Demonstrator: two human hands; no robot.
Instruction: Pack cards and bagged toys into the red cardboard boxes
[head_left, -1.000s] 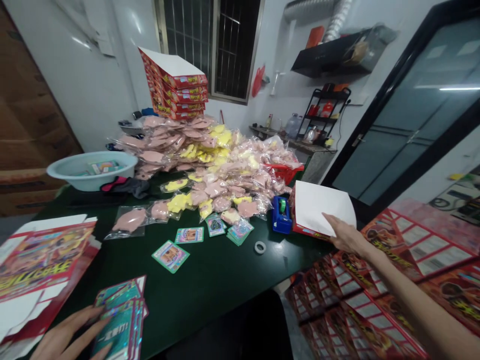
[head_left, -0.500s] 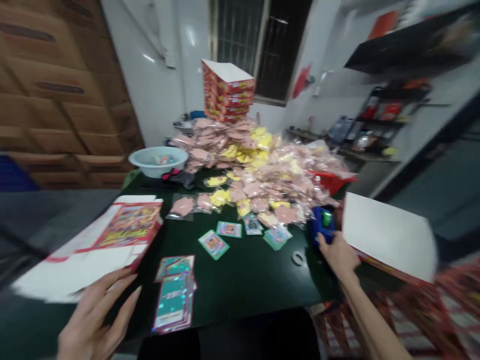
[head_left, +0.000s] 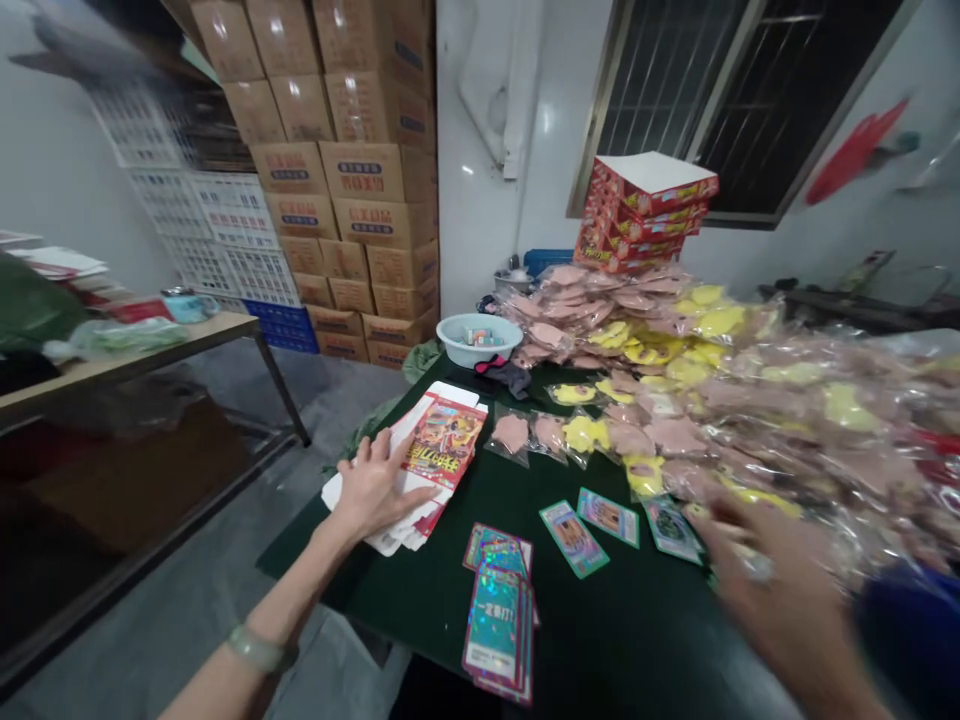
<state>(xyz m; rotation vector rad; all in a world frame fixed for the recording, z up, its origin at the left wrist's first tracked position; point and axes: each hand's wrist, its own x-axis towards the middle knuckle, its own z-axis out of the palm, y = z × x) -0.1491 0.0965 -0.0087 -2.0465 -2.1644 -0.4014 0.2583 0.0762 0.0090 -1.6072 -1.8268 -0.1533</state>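
And here's the left hand [head_left: 375,490], palm down over the flat cartons [head_left: 446,440], its grip spread, not pinching! The step looks like handling that loose stack; doing it well, I'd judge, means even pressure and aligned edges, so no layer slides off the bench [head_left: 600,640]. The cartons lie right beneath that grip, printed panel showing beyond the fingertips, apart from the card pile [head_left: 495,630]. Across the way, the right hand [head_left: 772,590] (quite a blur) sits near bagged pieces [head_left: 675,435]; its grip I can't tell.
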